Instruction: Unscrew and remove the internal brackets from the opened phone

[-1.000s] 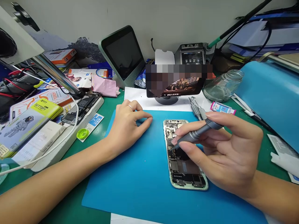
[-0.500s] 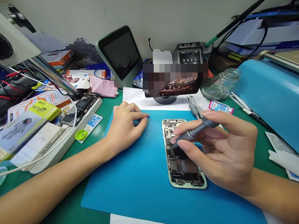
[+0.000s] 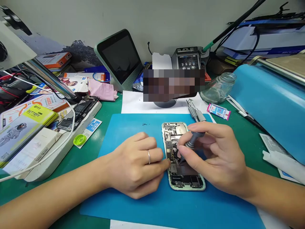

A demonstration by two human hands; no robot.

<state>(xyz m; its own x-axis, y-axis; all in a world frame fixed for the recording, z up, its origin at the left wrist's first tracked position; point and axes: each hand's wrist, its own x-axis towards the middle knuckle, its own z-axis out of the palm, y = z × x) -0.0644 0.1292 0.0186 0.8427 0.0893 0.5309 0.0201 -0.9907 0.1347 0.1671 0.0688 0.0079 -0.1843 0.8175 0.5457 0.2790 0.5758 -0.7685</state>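
An opened smartphone (image 3: 184, 178) with a pale green frame lies on the blue mat (image 3: 133, 210), its inner boards showing. My right hand (image 3: 212, 152) pinches a grey precision screwdriver (image 3: 194, 139) between thumb and fingers, tilted down over the phone's interior. Its thin tip is near the middle of the phone; whether it touches a part I cannot tell. My left hand (image 3: 138, 165), a ring on one finger, is curled closed at the phone's left edge, with a fingertip at the frame. Whatever its fingers may hold is hidden. Tiny dark specks (image 3: 145, 124) lie on the mat's upper part.
Behind the phone lie grey metal tools (image 3: 195, 111), a glass jar (image 3: 218, 87) and a pink-blue packet (image 3: 218, 111). A smart display (image 3: 120, 58) stands at the back. Leftward are a yellow battery box (image 3: 28, 127), another disassembled phone (image 3: 79, 113) and a green cap (image 3: 79, 140).
My left hand has come from the mat's upper part down to the phone's left edge, uncovering the dark specks. The screwdriver tip has shifted lower and inward over the phone. The view has shifted slightly.
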